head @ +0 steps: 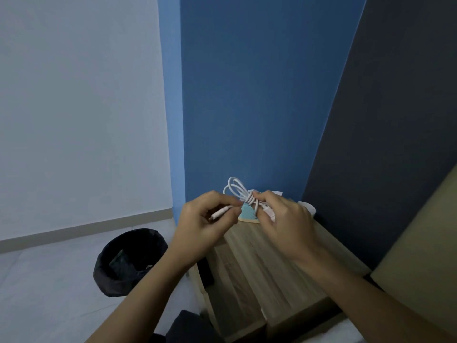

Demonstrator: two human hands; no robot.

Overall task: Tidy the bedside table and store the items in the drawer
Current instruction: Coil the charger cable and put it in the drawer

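Note:
A white cable [237,190] is coiled into loops and held above the back of the wooden bedside table [259,271]. My right hand [284,219] grips the bundle of loops, with one plug end showing between its fingers. My left hand [207,219] pinches the cable's other white plug end. Under the hands a light blue card with a pale border [247,214] lies flat on the table. A white object [309,207] sits at the back right of the table, mostly hidden by my right hand. No drawer front is clearly visible.
A black-lined waste bin [128,261] stands on the pale floor left of the table. A blue wall rises right behind the table, and a dark panel with a tan surface [420,243] borders it on the right.

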